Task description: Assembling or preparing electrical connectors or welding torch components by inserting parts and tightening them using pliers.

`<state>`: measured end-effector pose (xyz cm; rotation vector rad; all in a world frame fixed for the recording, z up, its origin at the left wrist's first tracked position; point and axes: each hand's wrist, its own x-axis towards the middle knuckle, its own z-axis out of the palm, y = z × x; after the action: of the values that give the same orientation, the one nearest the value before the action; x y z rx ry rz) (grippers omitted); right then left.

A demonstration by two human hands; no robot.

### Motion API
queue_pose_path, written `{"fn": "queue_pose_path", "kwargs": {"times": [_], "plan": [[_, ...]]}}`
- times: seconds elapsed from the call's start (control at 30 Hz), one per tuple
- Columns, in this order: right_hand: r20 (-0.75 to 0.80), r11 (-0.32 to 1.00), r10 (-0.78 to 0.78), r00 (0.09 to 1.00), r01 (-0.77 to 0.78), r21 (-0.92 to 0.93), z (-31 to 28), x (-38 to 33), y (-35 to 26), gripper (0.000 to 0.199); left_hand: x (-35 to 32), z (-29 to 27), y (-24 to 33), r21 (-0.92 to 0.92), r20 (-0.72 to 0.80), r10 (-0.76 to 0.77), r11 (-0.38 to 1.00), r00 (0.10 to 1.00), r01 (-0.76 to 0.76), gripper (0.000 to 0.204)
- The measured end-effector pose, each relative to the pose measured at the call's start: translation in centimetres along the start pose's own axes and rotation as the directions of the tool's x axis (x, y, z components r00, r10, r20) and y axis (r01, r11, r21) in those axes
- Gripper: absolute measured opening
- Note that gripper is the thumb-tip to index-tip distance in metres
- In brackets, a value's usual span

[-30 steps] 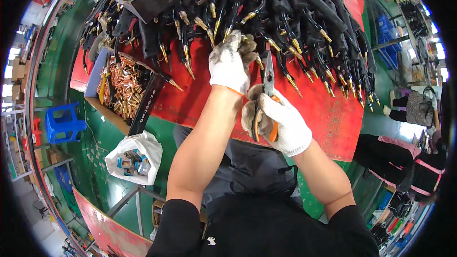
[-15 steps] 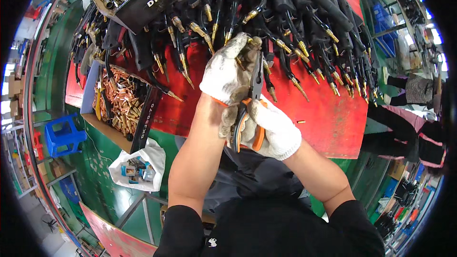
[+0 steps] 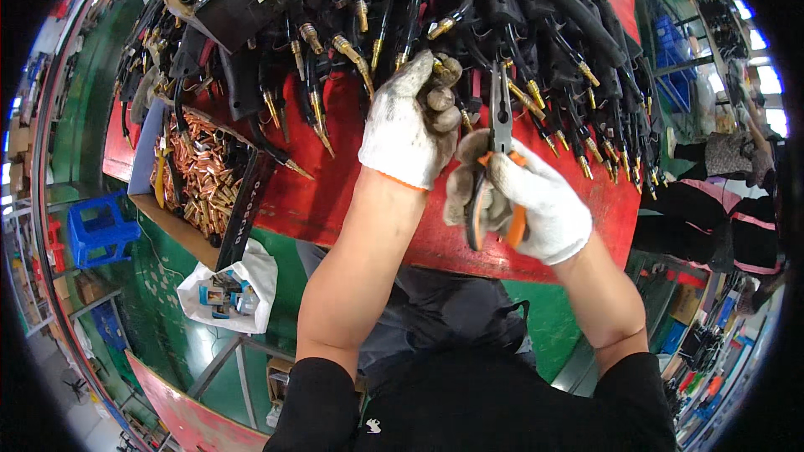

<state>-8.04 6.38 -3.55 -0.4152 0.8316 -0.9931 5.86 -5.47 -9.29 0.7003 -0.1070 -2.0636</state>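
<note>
Gloves hide both palms. Right hand (image 3: 536, 205) in a white cotton glove is clenched on the orange-handled steel pliers (image 3: 496, 163), whose closed nose points to twelve o'clock. Left hand (image 3: 410, 121) fists a black brass-tipped welding torch (image 3: 448, 21); its tip is hidden. Cardboard box of copper nozzles (image 3: 201, 176) lies at nine o'clock on the red table (image 3: 335, 201).

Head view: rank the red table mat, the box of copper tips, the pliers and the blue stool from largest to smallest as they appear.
1. Red table mat
2. Box of copper tips
3 and 4. Pliers and blue stool look alike in size; the stool lies farther off, so unranked.
</note>
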Motion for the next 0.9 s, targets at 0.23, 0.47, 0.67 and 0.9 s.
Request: {"fn": "queue_pose_path", "kwargs": {"times": [0.23,0.47,0.67,0.9], "plan": [[0.153,0.822,-0.181,0.971,0.064,0.566,6.0,2.2,5.6,0.037,2.1,-3.7,0.1,0.039,0.239,-0.128,0.992,0.963,0.122,0.035],[0.141,0.804,-0.199,0.97,0.079,0.589,6.5,4.3,7.1,0.046,1.3,-3.0,-1.3,0.101,0.248,-0.086,0.993,0.965,0.062,0.038],[0.082,0.772,-0.232,0.969,0.132,0.622,8.2,5.3,6.6,0.045,-0.4,-3.0,-0.8,0.146,0.269,-0.02,0.989,0.963,-0.02,0.04],[0.088,0.765,-0.244,0.966,0.136,0.63,8.2,5.9,6.4,0.043,-3.5,-3.3,-0.6,0.202,0.29,0.059,0.972,0.955,-0.121,0.043]]}}
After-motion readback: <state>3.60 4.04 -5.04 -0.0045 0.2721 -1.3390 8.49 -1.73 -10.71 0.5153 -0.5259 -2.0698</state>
